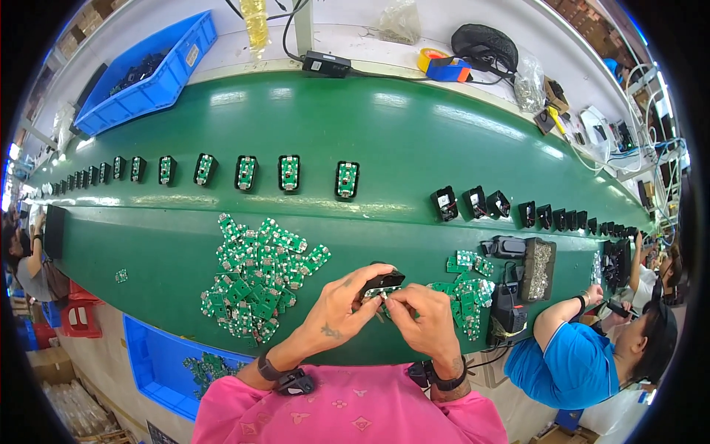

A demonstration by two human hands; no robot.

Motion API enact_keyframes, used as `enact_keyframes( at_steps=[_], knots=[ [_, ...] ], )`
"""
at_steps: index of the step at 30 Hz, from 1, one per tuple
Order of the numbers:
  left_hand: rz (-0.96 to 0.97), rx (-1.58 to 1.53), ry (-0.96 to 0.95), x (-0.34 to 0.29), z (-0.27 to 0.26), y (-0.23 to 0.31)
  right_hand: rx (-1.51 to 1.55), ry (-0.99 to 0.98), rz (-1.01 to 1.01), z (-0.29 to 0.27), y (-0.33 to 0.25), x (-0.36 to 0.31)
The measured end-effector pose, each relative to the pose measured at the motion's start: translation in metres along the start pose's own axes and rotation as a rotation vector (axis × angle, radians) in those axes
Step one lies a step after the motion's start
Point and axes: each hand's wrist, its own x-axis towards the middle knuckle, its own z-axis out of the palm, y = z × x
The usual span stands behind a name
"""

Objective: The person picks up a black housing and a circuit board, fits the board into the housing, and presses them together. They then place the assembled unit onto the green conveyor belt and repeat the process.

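Close in front of me, my left hand (333,307) grips a black plastic housing (386,280), tilted, with thumb and fingers around it. A green circuit board (374,293) shows at the housing's near edge. My right hand (425,318) is closed in a pinch against that edge, its fingertips touching my left thumb; what they pinch is too small and covered to name. To the left lies a large heap of green circuit boards (255,277). Beside my right hand is a smaller heap of boards (473,300).
A row of housings with boards (347,179) runs off left; a row of black housings (445,203) runs right. A black device (508,311) and a box of small metal parts (540,270) stand right. Blue bins (159,92) sit far left and below. A co-worker (569,355) sits at right.
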Motion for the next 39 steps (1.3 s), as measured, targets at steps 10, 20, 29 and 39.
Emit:
enact_keyframes(
  at_steps=[10, 20, 29, 39],
  knots=[
    [0.177, 0.33, 0.057, -0.001, -0.006, 0.001, -0.052, -0.061, -0.014, 0.007, 0.001, 0.002],
    [0.017, 0.183, 0.121, -0.002, -0.003, -0.026, -0.06, 0.128, -0.091, 0.038, 0.016, 0.004],
    [0.032, -0.058, 0.029, 0.002, -0.008, -0.031, 0.305, 0.093, 0.328, 0.042, 0.029, -0.001],
    [0.064, 0.117, 0.179, 0.007, 0.002, -0.033, 0.349, 0.27, 0.105, 0.053, 0.02, -0.004]
  ],
)
